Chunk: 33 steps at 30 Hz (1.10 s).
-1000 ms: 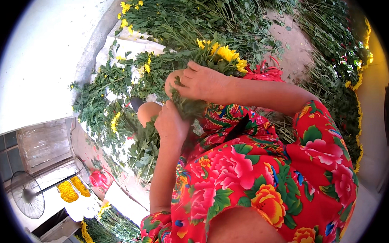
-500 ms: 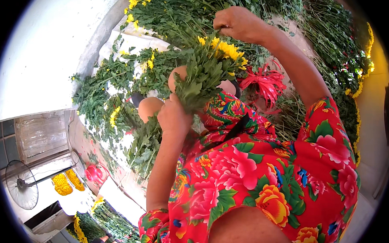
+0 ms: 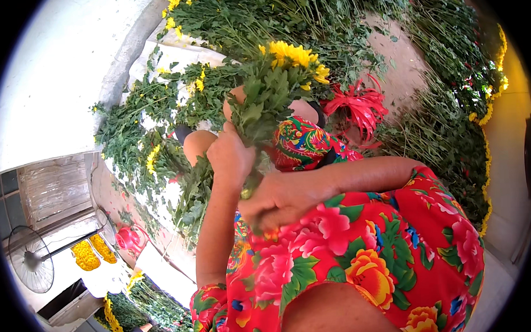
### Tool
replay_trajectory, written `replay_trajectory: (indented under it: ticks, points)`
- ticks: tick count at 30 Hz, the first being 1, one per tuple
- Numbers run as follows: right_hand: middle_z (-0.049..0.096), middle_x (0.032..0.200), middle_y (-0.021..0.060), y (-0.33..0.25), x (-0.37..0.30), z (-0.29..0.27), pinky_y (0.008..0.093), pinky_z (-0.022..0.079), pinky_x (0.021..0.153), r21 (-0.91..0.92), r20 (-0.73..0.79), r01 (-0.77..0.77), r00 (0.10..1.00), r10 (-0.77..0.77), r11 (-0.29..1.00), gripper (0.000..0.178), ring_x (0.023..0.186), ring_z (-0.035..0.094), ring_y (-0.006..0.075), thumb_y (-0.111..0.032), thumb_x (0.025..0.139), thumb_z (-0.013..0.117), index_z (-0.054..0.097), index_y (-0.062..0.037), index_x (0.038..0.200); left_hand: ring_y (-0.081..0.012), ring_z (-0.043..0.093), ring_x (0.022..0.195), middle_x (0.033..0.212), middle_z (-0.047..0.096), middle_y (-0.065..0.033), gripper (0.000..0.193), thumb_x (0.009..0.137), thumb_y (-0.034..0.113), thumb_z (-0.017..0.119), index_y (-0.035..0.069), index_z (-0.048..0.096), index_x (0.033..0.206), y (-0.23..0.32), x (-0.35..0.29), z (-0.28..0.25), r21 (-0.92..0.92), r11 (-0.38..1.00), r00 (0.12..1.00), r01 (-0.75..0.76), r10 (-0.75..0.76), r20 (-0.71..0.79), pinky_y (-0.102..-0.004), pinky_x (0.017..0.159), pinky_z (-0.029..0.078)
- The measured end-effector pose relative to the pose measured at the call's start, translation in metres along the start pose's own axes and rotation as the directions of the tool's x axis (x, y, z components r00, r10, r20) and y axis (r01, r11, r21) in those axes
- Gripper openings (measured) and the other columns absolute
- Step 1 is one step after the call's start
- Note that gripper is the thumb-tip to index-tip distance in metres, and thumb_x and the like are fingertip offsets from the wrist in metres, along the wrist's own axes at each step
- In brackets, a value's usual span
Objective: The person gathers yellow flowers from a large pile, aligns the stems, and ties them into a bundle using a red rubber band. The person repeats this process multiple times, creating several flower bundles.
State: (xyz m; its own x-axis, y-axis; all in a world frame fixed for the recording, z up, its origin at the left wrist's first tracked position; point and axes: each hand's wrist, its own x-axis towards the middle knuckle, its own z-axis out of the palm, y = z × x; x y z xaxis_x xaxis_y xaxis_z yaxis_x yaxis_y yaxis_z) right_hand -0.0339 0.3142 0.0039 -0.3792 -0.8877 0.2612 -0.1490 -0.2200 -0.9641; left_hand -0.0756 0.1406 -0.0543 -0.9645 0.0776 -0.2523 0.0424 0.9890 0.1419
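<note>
One left hand (image 3: 229,158), one right hand (image 3: 278,196), two bare knees (image 3: 197,145), one gathered bunch of yellow flowers (image 3: 263,96), one tuft of red ribbon (image 3: 361,106), two yellow masses (image 3: 85,255), at least one caged fan (image 3: 31,260), one pinkish-red container (image 3: 127,237), leafy stems (image 3: 295,15) too many to count

Floor (image 3: 397,65): leafy cut stems (image 3: 441,163), red ribbons (image 3: 361,104), white sheet (image 3: 185,56).

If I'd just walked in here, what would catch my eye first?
Probably the bright red floral garment, filling the lower middle. Just above it, the left hand grips a leafy bunch topped with yellow flowers, with the right hand close below. Red strips lie to the bunch's right.
</note>
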Motion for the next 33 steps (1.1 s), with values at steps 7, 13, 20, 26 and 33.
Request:
replay_trajectory:
  ticks: [7, 13, 20, 26, 33]
  points:
    - [0.068, 0.090, 0.0138, -0.043, -0.038, -0.072, 0.0410, 0.053, 0.071, -0.582, -0.410, -0.440, 0.885, 0.221, 0.684, 0.026, 0.087, 0.068, 0.0312, -0.022, 0.088, 0.071, 0.069, -0.0061, 0.108, -0.0453, 0.068, 0.084, 0.084, 0.070, -0.0236, 0.045, 0.071, 0.023, 0.077, 0.001, 0.055, 0.104, -0.009, -0.002, 0.006, -0.078, 0.997, 0.994, -0.017, 0.009, -0.105, -0.0518, 0.077, 0.053]
    - [0.060, 0.080, 0.0084, 0.016, -0.066, -0.099, 0.0418, 0.051, 0.061, -0.731, -0.682, -0.660, 0.713, -0.164, 0.172, 0.016, 0.072, 0.064, 0.0306, -0.014, 0.087, 0.065, 0.065, -0.0086, 0.102, -0.0424, 0.069, 0.088, 0.093, 0.069, -0.0214, 0.044, 0.074, 0.026, 0.077, 0.001, 0.052, 0.100, -0.005, -0.001, 0.000, -0.047, 0.999, 1.000, 0.015, -0.016, -0.005, -0.0508, 0.077, 0.053]
    - [0.061, 0.081, 0.0095, 0.007, -0.072, -0.083, 0.0445, 0.050, 0.060, -0.784, -0.620, -0.600, 0.772, -0.142, 0.159, 0.013, 0.072, 0.064, 0.0325, -0.013, 0.082, 0.067, 0.064, -0.0096, 0.095, -0.0432, 0.069, 0.087, 0.089, 0.069, -0.0211, 0.044, 0.074, 0.026, 0.078, 0.001, 0.053, 0.100, -0.006, -0.003, -0.004, -0.056, 0.998, 0.999, 0.014, -0.016, -0.032, -0.0510, 0.077, 0.053]
    - [0.068, 0.080, 0.0149, -0.003, -0.074, -0.030, 0.0450, 0.051, 0.067, -0.408, -0.451, -0.607, 0.783, 0.428, 0.682, 0.015, 0.075, 0.068, 0.0321, -0.011, 0.079, 0.063, 0.067, -0.0048, 0.091, -0.0435, 0.069, 0.088, 0.090, 0.071, -0.0225, 0.050, 0.072, 0.026, 0.078, 0.000, 0.055, 0.107, -0.003, 0.000, -0.011, -0.043, 0.997, 0.997, 0.069, -0.067, 0.025, -0.0507, 0.078, 0.054]
    - [0.061, 0.070, 0.0047, -0.004, -0.064, -0.016, 0.0312, 0.048, 0.063, 0.242, 0.001, -0.238, 0.970, 0.245, 0.941, 0.015, 0.071, 0.063, 0.0094, -0.010, 0.084, 0.069, 0.062, 0.0024, 0.089, -0.0463, 0.068, 0.085, 0.086, 0.071, -0.0249, 0.050, 0.072, 0.027, 0.075, 0.001, 0.057, 0.111, -0.007, 0.003, -0.006, -0.064, 0.997, 0.999, 0.036, -0.037, -0.011, -0.0521, 0.078, 0.054]
